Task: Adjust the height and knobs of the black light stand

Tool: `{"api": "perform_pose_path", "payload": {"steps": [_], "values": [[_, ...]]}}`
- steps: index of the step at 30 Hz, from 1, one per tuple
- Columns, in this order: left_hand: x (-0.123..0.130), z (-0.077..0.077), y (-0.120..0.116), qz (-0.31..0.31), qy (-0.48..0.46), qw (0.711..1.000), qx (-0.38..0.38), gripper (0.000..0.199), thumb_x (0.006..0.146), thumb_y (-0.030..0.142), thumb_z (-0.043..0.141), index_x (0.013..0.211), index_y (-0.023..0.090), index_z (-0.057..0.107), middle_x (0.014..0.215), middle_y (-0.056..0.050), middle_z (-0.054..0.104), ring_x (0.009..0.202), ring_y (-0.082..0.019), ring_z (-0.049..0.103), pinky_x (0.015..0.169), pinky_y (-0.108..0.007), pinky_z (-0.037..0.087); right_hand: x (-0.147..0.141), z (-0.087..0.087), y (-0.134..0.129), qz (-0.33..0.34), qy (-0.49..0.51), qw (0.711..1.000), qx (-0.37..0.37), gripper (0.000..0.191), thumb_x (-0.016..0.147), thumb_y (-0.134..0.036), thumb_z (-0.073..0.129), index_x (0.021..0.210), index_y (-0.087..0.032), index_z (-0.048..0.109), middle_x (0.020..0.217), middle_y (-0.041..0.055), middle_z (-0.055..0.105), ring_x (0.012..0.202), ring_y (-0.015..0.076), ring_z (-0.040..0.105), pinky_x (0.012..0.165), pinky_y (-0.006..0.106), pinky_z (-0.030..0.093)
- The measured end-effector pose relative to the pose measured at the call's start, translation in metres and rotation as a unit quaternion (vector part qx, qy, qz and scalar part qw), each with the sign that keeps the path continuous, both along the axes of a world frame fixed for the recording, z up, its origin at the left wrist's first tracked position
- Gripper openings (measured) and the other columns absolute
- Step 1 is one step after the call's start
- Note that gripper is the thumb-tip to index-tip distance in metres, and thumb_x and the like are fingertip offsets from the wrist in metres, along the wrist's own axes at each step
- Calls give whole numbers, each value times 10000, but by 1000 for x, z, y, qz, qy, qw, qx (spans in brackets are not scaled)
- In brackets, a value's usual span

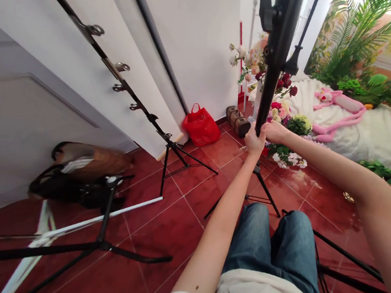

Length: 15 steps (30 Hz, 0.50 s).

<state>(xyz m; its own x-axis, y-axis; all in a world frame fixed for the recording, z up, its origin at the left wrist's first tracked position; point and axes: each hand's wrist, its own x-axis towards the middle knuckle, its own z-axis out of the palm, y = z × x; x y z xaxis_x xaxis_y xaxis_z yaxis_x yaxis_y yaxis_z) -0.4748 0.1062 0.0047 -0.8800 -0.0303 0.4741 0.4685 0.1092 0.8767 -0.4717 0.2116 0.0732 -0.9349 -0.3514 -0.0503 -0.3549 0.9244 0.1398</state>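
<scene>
The red tiled floor (174, 227) spreads below the hands, and its sheen suggests feet could slip, so the pole is best worked upright, with the weight over its legs. Past the hands to the right lies the pale cloth (381, 131); to their left is another stand (116, 69) with clips, which the pole should not swing into. The black pole (271, 89) rises from between the hands, and its legs (266, 194) spread on the tiles below them. The red bag (202, 126) sits left of the hands; the white flowers (288, 159), just below and right of them, are near enough to be knocked by a careless turn. Above the hands is the black knob (267, 16), and pole sections like these can drop if loosened without support. The left hand (255, 141) is wrapped around the pole and looks suited to bearing it. The right hand (276, 132) meets it at the same height, its fingers partly hidden, so I cannot tell what they grip; small, steady turns would suit it.
</scene>
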Motion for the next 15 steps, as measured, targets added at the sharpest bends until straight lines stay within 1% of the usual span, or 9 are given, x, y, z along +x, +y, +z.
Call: {"api": "perform_pose_path", "payload": {"steps": [2, 3, 6, 8, 10, 12, 15], "values": [[0, 0, 0, 5, -2, 1000, -4, 451, 928, 615, 453, 1007, 214, 645, 805, -58, 712, 812, -195, 709, 711, -262, 492, 8, -10, -4, -15, 33, 999, 20, 317, 955, -139, 382, 1070, -86, 673, 1097, 203, 682, 1076, 316, 588, 895, 409, 381], [0, 0, 0, 8, -3, 1000, -5, 454, 925, 617, 459, 1006, 211, 646, 799, -61, 713, 807, -197, 709, 709, -262, 489, 13, -17, -6, -41, 64, 997, 13, 352, 970, -138, 341, 1129, -79, 649, 1122, 207, 673, 1071, 314, 590, 909, 414, 373], [0, 0, 1, 13, -9, 1000, -11, 463, 918, 624, 468, 1007, 209, 653, 779, -62, 715, 792, -201, 709, 695, -260, 481, 25, -34, -16, -140, 139, 980, -39, 407, 1002, -161, 268, 1278, -81, 557, 1172, 199, 653, 1061, 290, 605, 922, 389, 371], [0, 0, 1, 15, -11, 1000, -12, 467, 917, 627, 467, 1008, 211, 658, 761, -56, 711, 773, -200, 706, 683, -260, 478, 29, -37, -20, -171, 133, 974, -70, 400, 1009, -186, 279, 1308, -91, 527, 1183, 187, 653, 1041, 271, 627, 874, 347, 400], [0, 1, 1, 18, -8, 1000, -10, 470, 919, 630, 458, 1002, 214, 662, 738, -47, 702, 751, -195, 701, 673, -258, 474, 32, -31, -17, -156, 92, 980, -79, 378, 997, -211, 339, 1308, -103, 525, 1193, 175, 659, 1004, 259, 653, 785, 312, 428], [1, 1, 1, 22, -2, 1000, -8, 469, 923, 630, 448, 992, 219, 663, 719, -39, 692, 736, -189, 695, 668, -254, 472, 33, -18, -9, -116, 41, 991, -60, 382, 952, -219, 449, 1313, -124, 531, 1203, 161, 666, 979, 256, 670, 719, 293, 439], [2, 1, 1, 22, 2, 1000, -7, 464, 931, 622, 438, 991, 221, 663, 711, -33, 681, 732, -180, 691, 672, -250, 472, 29, 8, 6, -73, -22, 997, -23, 471, 828, -197, 636, 1293, -158, 574, 1206, 138, 680, 997, 265, 675, 730, 287, 459]]}}
